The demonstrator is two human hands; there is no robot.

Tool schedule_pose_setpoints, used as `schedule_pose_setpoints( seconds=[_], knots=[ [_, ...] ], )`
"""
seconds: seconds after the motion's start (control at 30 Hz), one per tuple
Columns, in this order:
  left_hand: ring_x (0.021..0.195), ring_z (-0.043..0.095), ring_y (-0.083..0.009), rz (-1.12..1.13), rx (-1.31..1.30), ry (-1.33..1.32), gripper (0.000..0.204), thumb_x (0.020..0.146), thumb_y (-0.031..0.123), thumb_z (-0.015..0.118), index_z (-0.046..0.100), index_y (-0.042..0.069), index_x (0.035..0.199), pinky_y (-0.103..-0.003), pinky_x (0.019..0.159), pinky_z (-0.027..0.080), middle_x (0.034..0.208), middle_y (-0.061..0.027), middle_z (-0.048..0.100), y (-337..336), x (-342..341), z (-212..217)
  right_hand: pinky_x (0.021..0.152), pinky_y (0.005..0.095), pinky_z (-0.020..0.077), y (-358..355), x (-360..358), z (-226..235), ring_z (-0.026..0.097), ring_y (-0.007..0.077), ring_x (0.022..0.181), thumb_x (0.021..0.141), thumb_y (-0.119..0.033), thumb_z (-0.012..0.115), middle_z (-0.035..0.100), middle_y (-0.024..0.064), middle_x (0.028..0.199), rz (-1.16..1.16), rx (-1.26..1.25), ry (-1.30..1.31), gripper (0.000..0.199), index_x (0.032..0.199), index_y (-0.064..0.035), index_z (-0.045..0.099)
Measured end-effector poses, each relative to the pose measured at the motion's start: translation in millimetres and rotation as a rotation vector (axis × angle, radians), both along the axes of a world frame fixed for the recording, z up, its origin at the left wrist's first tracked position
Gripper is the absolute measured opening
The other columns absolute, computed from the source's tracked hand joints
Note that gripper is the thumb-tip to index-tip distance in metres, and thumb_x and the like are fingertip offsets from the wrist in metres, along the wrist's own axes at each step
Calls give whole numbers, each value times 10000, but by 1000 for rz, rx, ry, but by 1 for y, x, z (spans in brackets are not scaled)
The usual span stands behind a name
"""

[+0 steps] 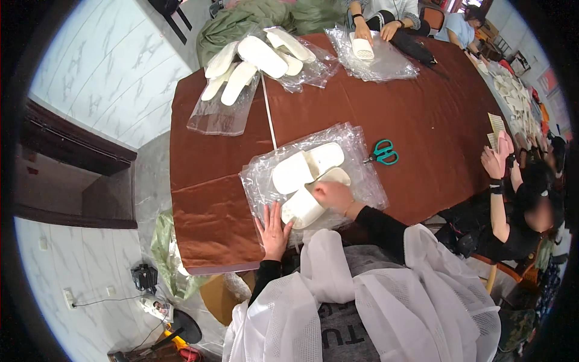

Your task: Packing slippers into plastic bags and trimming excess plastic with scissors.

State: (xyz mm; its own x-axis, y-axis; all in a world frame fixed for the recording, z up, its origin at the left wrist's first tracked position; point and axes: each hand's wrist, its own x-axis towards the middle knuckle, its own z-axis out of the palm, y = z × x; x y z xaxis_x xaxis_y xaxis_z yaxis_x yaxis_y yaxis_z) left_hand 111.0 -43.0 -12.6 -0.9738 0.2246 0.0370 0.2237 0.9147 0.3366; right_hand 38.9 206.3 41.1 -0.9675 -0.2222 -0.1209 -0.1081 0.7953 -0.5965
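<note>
White outer garment (pixel 434 295) of the wearer is filling the foreground, below the near edge of a brown-covered table (pixel 211 205). From the left, a green sack (pixel 163 247) is lying beside the table; toward the far edge, a loose heap of white slippers (pixel 262 57) is lying at mixed angles on clear bags. Nearer, the left hand (pixel 274 234) is resting open, fingers spread, at the near left edge of the clear plastic (pixel 256 175), its fingertips close to the lower slipper. On that plastic, at the middle of the near side, the pair of white slippers (pixel 292 172) is lying side by side, slightly slanted. Over the lower one, the right hand (pixel 335 196) is blurring; its fingers are appearing curled, but whether they are gripping anything cannot be told. By judgement, this pair is already matched and laid out, with no film seen closing over it; the heap is not yet arranged so. Beyond, a far co-worker (pixel 395 9) is handling another slipper (pixel 363 48) on plastic. Teal-handled scissors (pixel 386 152) are lying just right of the plastic, and farther right a seated co-worker (pixel 512 235) is holding a pink item (pixel 505 146).
</note>
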Motion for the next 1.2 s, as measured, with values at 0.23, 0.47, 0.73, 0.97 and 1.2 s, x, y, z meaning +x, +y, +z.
schedule_pose_setpoints(
  seconds=[0.23, 0.47, 0.73, 0.97, 1.2],
  knots=[
    [1472, 141, -274, 18, 219, -75, 660, 976, 423, 414, 216, 103, 1518, -578, 1156, 35, 1567, -50, 259, -3, 0, 4, 728, 449, 472, 11, 13, 7, 627, 363, 828, 785, -347, 664, 647, 200, 883, 153, -279, -172, 380, 965, -21, 590],
    [1471, 147, -276, -3, 77, -77, 653, 915, 335, 575, 315, 137, 1481, -609, 1144, 70, 1561, -56, 267, -7, 3, 13, 743, 425, 504, 94, 1, 112, 628, 319, 933, 808, -397, 658, 647, 147, 973, 114, 123, 91, 369, 1027, -105, 608],
    [1270, 435, -345, -39, 306, 93, 524, 845, 162, 652, 498, 90, 1340, -513, 1046, 335, 1376, -125, 479, 5, -28, 49, 763, 390, 508, 90, -47, 104, 600, 280, 939, 638, -337, 791, 617, 98, 881, 640, 518, 325, 282, 777, -113, 692],
    [1231, 449, -353, 87, 379, 33, 601, 871, 98, 590, 387, 125, 1436, -482, 1025, 353, 1365, -99, 509, -1, -59, 9, 763, 367, 528, 63, -86, 96, 562, 248, 1003, 672, -162, 688, 615, 49, 906, 965, 719, 422, 71, 732, -131, 708],
    [1236, 439, -318, 174, 352, 46, 557, 880, 153, 596, 442, 157, 1415, -460, 1033, 332, 1380, -63, 506, 8, -56, 2, 776, 363, 525, 101, -97, 95, 569, 246, 997, 695, -167, 665, 615, 56, 900, 854, 883, 352, 59, 682, -145, 717]
  ],
)
